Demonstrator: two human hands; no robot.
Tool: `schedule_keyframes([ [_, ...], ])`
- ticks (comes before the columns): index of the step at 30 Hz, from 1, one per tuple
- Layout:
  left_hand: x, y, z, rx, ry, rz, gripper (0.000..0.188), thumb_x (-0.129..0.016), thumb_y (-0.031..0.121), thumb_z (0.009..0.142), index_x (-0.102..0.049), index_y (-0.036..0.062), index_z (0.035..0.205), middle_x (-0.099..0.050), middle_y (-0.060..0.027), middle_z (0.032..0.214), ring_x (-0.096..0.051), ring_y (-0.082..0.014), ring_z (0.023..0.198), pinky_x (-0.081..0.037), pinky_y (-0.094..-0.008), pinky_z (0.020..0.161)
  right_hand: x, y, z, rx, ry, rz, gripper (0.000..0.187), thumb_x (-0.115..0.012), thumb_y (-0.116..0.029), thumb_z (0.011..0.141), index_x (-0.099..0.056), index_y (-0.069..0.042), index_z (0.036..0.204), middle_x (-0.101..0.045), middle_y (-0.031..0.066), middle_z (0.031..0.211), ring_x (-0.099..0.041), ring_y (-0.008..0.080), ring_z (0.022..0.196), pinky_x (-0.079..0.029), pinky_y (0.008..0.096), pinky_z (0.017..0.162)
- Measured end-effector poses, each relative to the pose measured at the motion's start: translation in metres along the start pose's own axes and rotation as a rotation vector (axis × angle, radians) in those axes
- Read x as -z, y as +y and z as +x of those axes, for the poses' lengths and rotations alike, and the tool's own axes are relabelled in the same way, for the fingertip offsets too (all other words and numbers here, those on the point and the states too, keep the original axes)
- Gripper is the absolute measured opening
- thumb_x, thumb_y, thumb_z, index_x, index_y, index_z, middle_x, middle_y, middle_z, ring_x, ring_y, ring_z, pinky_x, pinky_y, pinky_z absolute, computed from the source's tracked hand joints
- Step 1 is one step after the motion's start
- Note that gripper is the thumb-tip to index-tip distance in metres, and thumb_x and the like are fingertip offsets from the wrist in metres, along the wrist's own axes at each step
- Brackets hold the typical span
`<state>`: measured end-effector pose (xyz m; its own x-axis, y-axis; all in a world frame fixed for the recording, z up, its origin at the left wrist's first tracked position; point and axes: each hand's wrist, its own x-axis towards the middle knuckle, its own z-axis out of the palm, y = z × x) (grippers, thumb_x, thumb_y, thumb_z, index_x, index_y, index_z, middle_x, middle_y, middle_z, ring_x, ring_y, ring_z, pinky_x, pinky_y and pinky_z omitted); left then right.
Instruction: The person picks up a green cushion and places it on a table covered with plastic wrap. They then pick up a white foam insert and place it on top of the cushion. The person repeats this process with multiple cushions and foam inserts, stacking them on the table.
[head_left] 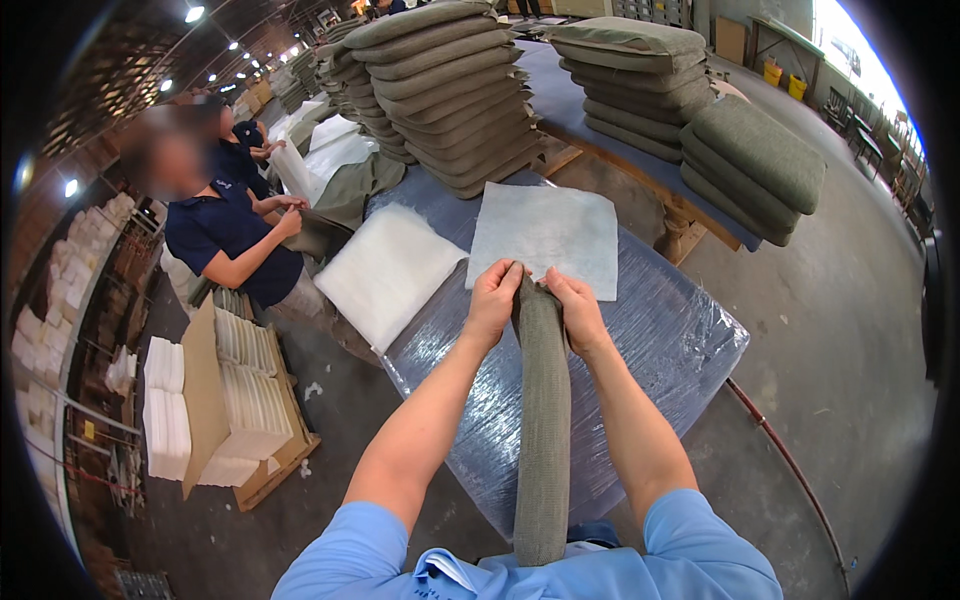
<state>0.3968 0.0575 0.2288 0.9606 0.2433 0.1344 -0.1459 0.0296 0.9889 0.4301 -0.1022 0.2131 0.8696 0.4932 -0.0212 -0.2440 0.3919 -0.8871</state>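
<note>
A grey-green fabric cushion (pixel 545 420) stands edge-on between my forearms, its near end close to my body. At its far end, my left hand (pixel 492 302) pinches the cover at the corner. Opposite it, my right hand (pixel 578 312) grips the same end with thumb and fingers closed. Whatever fine detail lies under the fingertips is hidden. Just beyond my hands, a thin pale square sheet of wadding (pixel 545 225) lies on the plastic-wrapped table (pixel 660 350). A thicker white wadding pad (pixel 390 272) rests to its left, reaching the table's edge.
Tall piles of grey-green cushions (pixel 445 95) stand at the back, with more stacked cushions (pixel 640 80) on a blue-topped table. At left, a co-worker (pixel 235 225) handles grey-green fabric. A cardboard box (pixel 250 400) of white pads sits on the floor. A reddish hose (pixel 790 450) runs at right.
</note>
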Motion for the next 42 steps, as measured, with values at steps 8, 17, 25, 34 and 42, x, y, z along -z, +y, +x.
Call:
schedule_keyframes([
  [8,-0.005,-0.006,0.022,-0.105,0.038,0.361,0.027,-0.055,0.026,0.107,-0.066,0.0052,0.093,-0.062,0.0026,0.081,-0.053,-0.0072,0.075,-0.045,-0.0263,0.07,-0.012,0.017,-0.004,0.11,0.185,-0.141,0.046,-0.058,-0.04,0.107,-0.07,0.0,0.089,-0.065,-0.0007,0.083,-0.056,0.01,0.075,-0.047,0.0287,0.072],
  [17,-0.025,0.019,-0.021,0.182,-0.176,-0.089,0.038,-0.054,0.044,0.108,-0.064,0.008,0.107,-0.059,0.0022,0.084,-0.05,-0.0067,0.076,-0.043,-0.0248,0.071,-0.007,-0.006,0.02,0.595,0.452,-0.62,0.035,-0.063,-0.032,0.104,-0.072,-0.001,0.092,-0.064,0.0133,0.089,-0.063,0.0281,0.081,-0.05,0.0372,0.076],
  [25,-0.008,0.041,-0.061,0.029,0.237,0.146,0.027,-0.065,0.024,0.097,-0.064,0.0056,0.078,-0.06,0.0015,0.075,-0.052,-0.0071,0.069,-0.041,-0.026,0.062,-0.069,0.016,0.012,0.504,0.446,-0.577,0.04,-0.065,-0.039,0.101,-0.073,-0.001,0.087,-0.064,0.0141,0.085,-0.062,0.0297,0.079,-0.049,0.0402,0.075],
  [34,0.053,0.056,-0.138,0.149,0.298,0.014,0.032,-0.065,0.031,0.098,-0.065,0.0047,0.081,-0.063,0.0008,0.079,-0.054,-0.0094,0.071,-0.044,-0.0282,0.064,-0.135,0.056,-0.031,0.403,0.358,-0.596,0.04,-0.065,-0.038,0.099,-0.074,-0.001,0.086,-0.067,0.0168,0.084,-0.063,0.0331,0.082,-0.049,0.0432,0.078],
  [42,0.082,0.058,-0.167,0.14,0.288,-0.147,0.043,-0.055,0.045,0.107,-0.07,0.0048,0.103,-0.066,-0.0013,0.098,-0.059,-0.0098,0.086,-0.047,-0.0268,0.075,-0.171,0.083,-0.036,0.348,0.247,-0.64,0.042,-0.066,-0.041,0.097,-0.074,-0.001,0.088,-0.067,0.0169,0.088,-0.065,0.0339,0.086,-0.05,0.043,0.081],
])
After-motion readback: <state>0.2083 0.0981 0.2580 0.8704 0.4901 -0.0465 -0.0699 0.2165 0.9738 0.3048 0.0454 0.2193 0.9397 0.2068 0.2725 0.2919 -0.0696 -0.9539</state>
